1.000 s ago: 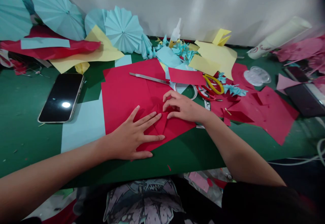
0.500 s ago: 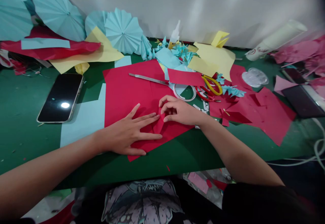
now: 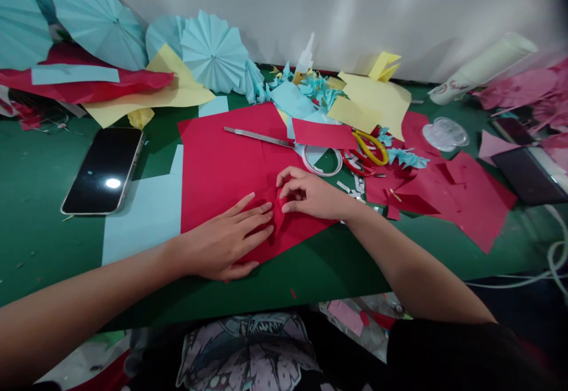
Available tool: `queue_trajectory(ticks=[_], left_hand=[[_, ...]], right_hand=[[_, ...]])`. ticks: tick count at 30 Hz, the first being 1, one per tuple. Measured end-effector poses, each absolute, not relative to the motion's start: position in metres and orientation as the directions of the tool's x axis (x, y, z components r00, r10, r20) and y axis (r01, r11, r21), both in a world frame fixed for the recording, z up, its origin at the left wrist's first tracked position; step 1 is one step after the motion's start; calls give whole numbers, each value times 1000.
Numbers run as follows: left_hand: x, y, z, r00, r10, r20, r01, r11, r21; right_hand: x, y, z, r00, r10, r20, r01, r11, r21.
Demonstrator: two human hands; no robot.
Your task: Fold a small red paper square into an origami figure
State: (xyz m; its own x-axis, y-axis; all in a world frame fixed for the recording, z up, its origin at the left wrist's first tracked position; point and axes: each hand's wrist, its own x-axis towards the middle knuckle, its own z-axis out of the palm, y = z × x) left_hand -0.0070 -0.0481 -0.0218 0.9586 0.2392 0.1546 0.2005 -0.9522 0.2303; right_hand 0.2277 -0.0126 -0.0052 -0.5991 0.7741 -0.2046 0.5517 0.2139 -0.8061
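Observation:
A large sheet of red paper (image 3: 222,166) lies in front of me on the green table. My left hand (image 3: 231,237) rests flat on its lower part, fingers stretched out. Close beside those fingertips, my right hand (image 3: 306,196) pinches a small folded piece of red paper (image 3: 278,219) between thumb and fingers. Part of that piece is hidden by the fingers. On the far side of the sheet lies a thin metal utility knife (image 3: 257,136). A roll of white tape (image 3: 323,160) sits just beyond my right hand, next to scissors (image 3: 368,148) with yellow and red handles.
A phone (image 3: 104,169) lies at left beside light blue paper (image 3: 142,219). Pleated blue paper rosettes (image 3: 214,57) stand along the wall with a glue bottle (image 3: 306,57). Red scraps (image 3: 465,202), a clear plastic lid (image 3: 445,134) and a dark device (image 3: 530,172) are at right.
My left hand has drawn its fingers slightly closer together and shifted a little left on the red sheet. My right hand keeps its pinch in nearly the same place.

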Motion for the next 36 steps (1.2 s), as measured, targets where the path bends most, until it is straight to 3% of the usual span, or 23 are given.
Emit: queue_trajectory(ticks=[24,30,36], left_hand=[[-4,-53,-21,952,252,174,201,-943,264],[-4,-57,-24,907,356,223,299,-920,254],[-2,-55,-24,911,358,207,299,-916,268]], right_hand=[[210,-21,-9,-471,870,-145,714,280,-642],[211,-21,-8,-493,858,-145,714,303,-631],[212,-22,-9,-496,858,-135,721,320,-614]])
